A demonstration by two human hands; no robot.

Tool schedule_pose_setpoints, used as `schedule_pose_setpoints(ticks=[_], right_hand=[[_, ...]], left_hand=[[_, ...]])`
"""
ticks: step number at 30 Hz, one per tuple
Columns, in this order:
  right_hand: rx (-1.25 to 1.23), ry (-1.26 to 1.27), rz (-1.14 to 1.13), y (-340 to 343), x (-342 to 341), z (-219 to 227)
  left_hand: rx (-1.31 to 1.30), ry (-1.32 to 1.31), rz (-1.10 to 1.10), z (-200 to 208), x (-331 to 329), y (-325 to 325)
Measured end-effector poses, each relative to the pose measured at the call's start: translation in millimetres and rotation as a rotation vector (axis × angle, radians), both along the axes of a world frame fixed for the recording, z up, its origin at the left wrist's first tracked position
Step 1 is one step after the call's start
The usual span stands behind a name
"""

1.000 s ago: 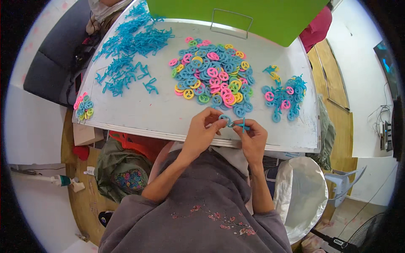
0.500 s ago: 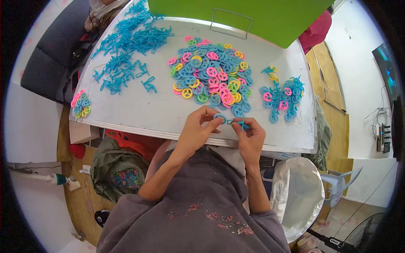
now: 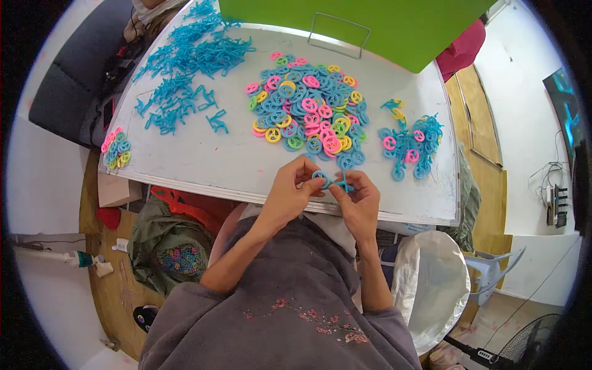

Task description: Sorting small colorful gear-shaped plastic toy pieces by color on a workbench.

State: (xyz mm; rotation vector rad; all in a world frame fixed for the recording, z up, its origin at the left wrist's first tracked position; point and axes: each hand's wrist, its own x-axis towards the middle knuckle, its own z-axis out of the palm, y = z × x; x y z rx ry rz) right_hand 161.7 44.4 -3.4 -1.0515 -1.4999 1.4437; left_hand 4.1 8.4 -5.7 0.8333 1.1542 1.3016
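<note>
My left hand [image 3: 288,192] pinches a small blue spoked plastic wheel [image 3: 320,176] at the table's near edge. Facing it, my right hand [image 3: 359,202] grips a blue forked plastic piece [image 3: 346,182] between thumb and fingers. The two parts touch or nearly touch; my fingertips hide the exact contact. Just beyond my hands spreads a heap of spoked wheels [image 3: 311,117] in blue, pink, yellow and green. A pile of loose blue forked pieces [image 3: 203,52] covers the far left of the table. On the right lies a cluster of wheels joined to forked pieces [image 3: 413,148].
A small stack of coloured wheels [image 3: 116,148] sits at the table's left corner. A green panel [image 3: 345,28] with a wire handle stands at the back. Below the edge are a dark sack [image 3: 160,237] holding wheels and a silver-lined bin [image 3: 435,283] at right.
My right hand has moved left towards my left hand, bringing the forked piece up to the wheel. The view has shifted slightly.
</note>
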Motion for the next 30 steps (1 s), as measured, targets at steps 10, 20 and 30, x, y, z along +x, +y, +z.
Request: schedule_pose_setpoints(ticks=[10,20,30], right_hand=[[-0.050,0.019,-0.012,1,0,-6],[-0.170,0.129,-0.119,0,-5,11],[0.340,-0.213,-0.151,-3,-12,-1]], left_hand=[[0.282,0.650,0.345,3,28,-5],[0.292,0.571,0.295,5,21,-1],[0.114,0.126,0.213,2,12,-3]])
